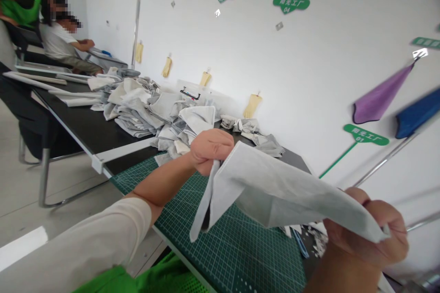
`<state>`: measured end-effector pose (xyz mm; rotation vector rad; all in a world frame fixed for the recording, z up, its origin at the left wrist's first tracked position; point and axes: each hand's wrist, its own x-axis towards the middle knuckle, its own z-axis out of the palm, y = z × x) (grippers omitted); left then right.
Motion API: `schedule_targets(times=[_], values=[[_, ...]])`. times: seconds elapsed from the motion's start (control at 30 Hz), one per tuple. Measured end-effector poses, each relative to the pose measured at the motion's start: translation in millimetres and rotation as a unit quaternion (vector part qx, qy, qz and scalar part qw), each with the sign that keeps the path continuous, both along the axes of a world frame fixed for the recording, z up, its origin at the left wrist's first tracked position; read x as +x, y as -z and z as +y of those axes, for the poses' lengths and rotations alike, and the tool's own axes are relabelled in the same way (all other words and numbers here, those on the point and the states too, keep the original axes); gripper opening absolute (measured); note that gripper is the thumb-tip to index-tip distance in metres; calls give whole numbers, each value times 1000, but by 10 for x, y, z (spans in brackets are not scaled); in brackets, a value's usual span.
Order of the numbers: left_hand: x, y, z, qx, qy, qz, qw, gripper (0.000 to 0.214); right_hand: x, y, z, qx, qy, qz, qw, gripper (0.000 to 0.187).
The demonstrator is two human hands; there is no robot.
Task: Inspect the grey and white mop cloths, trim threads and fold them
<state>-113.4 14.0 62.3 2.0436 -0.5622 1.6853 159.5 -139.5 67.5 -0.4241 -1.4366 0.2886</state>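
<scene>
My left hand (pixel 210 150) is closed in a fist on one end of a light grey cloth (pixel 275 187). My right hand (pixel 371 233) is closed on the other end, near the lower right. The cloth is stretched between both hands above a green cutting mat (pixel 220 242). One corner of the cloth hangs down below my left hand. A dark edge shows inside that hanging fold.
A heap of grey and white cloths (pixel 158 110) lies on the black table (pixel 85 123) behind the mat. Small scraps (pixel 318 238) lie by my right hand. Two people (pixel 65 36) work at the far left. Purple and blue cloths (pixel 381 98) hang on the white wall.
</scene>
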Motion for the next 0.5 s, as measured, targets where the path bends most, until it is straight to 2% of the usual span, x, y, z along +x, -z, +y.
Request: schedule_targets(times=[0.07, 0.13, 0.27, 0.37, 0.5], values=[[-47, -10, 9, 17, -47, -7, 999, 47, -1, -14, -33, 22, 2, 7, 1000, 30], [-88, -26, 37, 11, -81, -24, 996, 47, -21, -17, -50, 52, 49, 41, 997, 33], [-127, -62, 62, 17, -112, -25, 993, 42, -94, -25, -20, 86, 159, 120, 976, 26], [-119, -32, 25, -21, -153, -9, 988, 43, -126, -48, 42, 88, 189, 137, 968, 25], [-137, 63, -39, -48, -143, -37, 988, 41, -133, -92, 83, 131, 213, 129, 960, 26]])
